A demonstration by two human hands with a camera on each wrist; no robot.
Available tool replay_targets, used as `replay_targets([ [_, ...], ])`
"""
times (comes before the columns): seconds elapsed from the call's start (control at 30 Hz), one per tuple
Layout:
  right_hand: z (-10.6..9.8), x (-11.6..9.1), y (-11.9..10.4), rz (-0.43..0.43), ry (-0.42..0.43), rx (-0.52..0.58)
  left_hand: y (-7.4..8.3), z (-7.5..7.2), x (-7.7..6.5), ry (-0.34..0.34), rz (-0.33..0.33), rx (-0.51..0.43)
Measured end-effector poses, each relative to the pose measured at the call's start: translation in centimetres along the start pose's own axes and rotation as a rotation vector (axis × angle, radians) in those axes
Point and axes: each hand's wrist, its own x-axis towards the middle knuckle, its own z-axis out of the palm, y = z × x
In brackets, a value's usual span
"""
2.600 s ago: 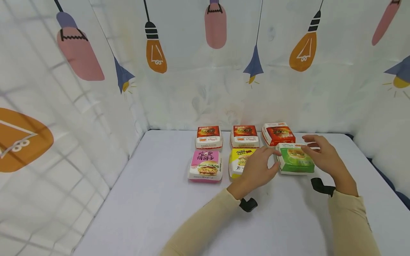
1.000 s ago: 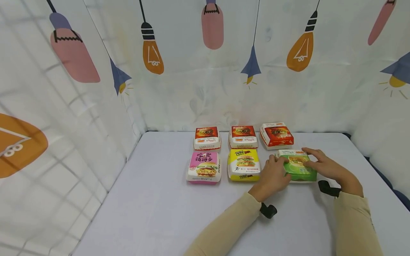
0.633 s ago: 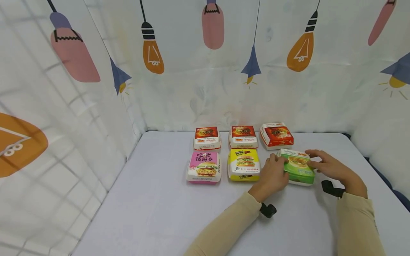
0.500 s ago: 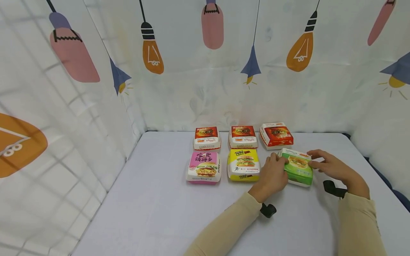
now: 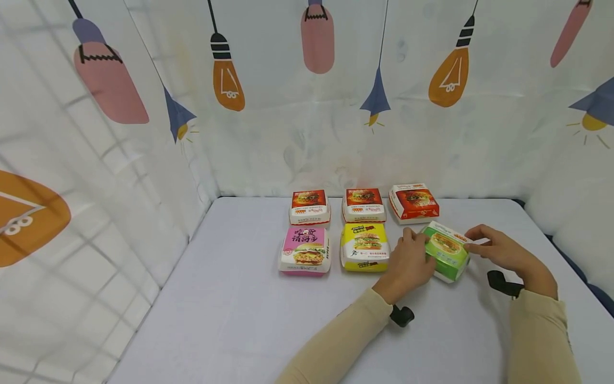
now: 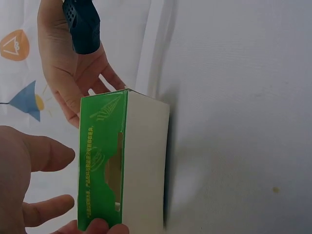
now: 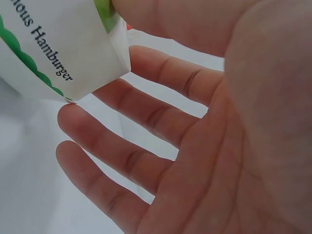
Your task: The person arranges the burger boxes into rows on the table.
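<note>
A green and white hamburger box point(image 5: 447, 249) sits at the right end of the near row in the head view, turned at an angle. My right hand point(image 5: 510, 256) pinches its right far corner, thumb on top; in the right wrist view the other fingers point(image 7: 146, 117) reach out beneath that corner. My left hand point(image 5: 409, 264) holds the box's left side. The left wrist view shows the box's green side point(image 6: 100, 156) and white lower part point(image 6: 144, 165), with left fingertips point(image 6: 97, 226) at its near end. Beside the left hand lies a yellow box point(image 5: 365, 248).
Behind stand three red and white burger boxes: left point(image 5: 309, 207), middle point(image 5: 364, 205) and right point(image 5: 414, 204). A pink and white box point(image 5: 305, 250) sits left of the yellow one. The white table point(image 5: 230, 298) meets a lamp-patterned wall cloth point(image 5: 268, 154).
Both hands have taken hold of the green box and brought it slightly nearer. It has turned clockwise, its near edge swinging left, while my right hand shifted a little to the right.
</note>
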Motion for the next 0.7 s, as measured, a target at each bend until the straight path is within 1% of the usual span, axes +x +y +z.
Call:
replay_targets([
  [0.13,0.00,-0.11,-0.03,-0.002,0.006,-0.002,0.02,0.09,-0.07,-0.006,-0.005,0.025],
  [0.43,0.11,-0.10,0.09,-0.003,-0.004,0.009,0.25,0.33,-0.15,-0.004,0.009,0.111],
  [0.7,0.23,-0.06,0.23,0.000,-0.007,0.016,0.37,0.54,-0.15,-0.010,0.000,0.132],
])
